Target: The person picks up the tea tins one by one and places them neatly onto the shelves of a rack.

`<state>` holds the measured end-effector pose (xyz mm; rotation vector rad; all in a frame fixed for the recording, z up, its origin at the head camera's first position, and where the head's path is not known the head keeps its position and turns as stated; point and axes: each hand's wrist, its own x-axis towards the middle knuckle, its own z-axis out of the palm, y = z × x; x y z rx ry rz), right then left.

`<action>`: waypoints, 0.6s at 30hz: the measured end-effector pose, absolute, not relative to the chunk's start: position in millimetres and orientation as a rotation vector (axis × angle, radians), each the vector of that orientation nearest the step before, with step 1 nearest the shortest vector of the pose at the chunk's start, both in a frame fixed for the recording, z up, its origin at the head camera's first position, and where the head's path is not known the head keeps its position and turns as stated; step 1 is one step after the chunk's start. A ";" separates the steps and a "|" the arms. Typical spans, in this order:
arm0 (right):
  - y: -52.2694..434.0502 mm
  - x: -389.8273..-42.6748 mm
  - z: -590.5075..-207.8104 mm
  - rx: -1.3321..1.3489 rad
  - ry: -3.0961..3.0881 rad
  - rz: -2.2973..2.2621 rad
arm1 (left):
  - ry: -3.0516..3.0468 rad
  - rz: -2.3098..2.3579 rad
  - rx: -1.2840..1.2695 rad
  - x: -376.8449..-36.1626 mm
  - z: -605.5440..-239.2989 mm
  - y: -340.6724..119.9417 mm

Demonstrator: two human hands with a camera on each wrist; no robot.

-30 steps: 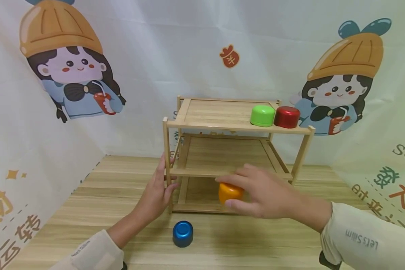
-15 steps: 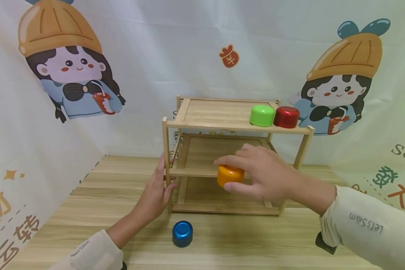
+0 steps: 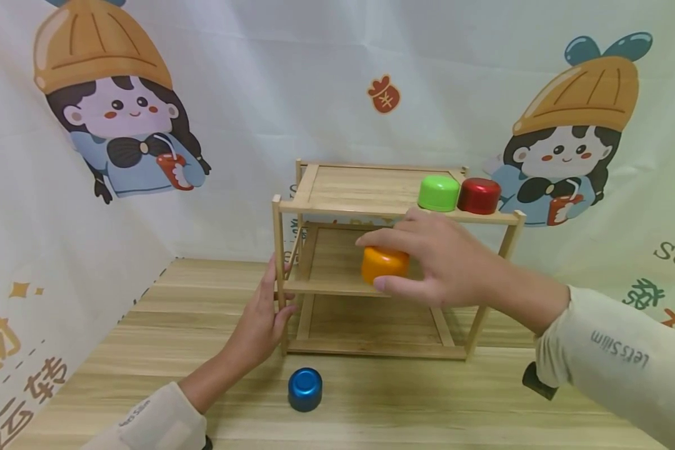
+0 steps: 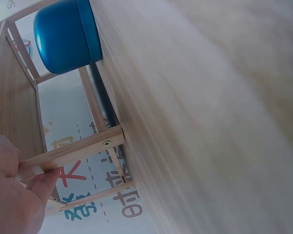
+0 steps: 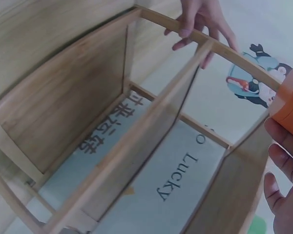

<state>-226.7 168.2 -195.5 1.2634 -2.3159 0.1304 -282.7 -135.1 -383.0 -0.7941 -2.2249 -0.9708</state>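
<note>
— So where is the orange cap (image 3: pixel 384 263) just now?

— Up off the counter (image 3: pixel 405 400), held in the air in front of the wooden rack (image 3: pixel 394 215), level with the gap between the middle and top shelves. The right hand (image 3: pixel 439 265) grips it, fingers over the top and far side, thumb under the near edge. From the right wrist view only its rim (image 5: pixel 290 105) shows, above the fingertips (image 5: pixel 283 141).

— And how does it sit?

— It's squat, wider than tall, so there's hardly a long axis. Its short axis stands close to upright, domed top upward and tipped a little toward the camera. I can't see the underside, so whether it's open below I can't tell.

— How would you handle it well?

— I'd judge: keep it level, clear the front rail of the top shelf, and set it flat. The green cap (image 3: pixel 438 192) and red cap (image 3: pixel 478 195) stand touching at that shelf's right end, so mind not to knock them.

— The other hand?

— The left hand (image 3: pixel 264 319) holds the rack's front left post, thumb round one side and fingers flat on the other; that steadies the light frame. The blue cap (image 3: pixel 305 389) stands on the counter just in front, untouched.
</note>
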 end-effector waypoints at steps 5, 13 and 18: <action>167.4 -228.1 -185.8 1.264 -2.309 0.127 | -2.218 -0.963 -0.796 -283.1 -383.1 -134.7; 164.9 -230.9 -168.6 1.206 -2.336 0.142 | -2.224 -0.960 -0.791 -282.8 -383.0 -134.5; 163.5 -235.5 -159.6 1.194 -2.342 0.163 | -2.226 -0.965 -0.790 -282.7 -383.2 -134.5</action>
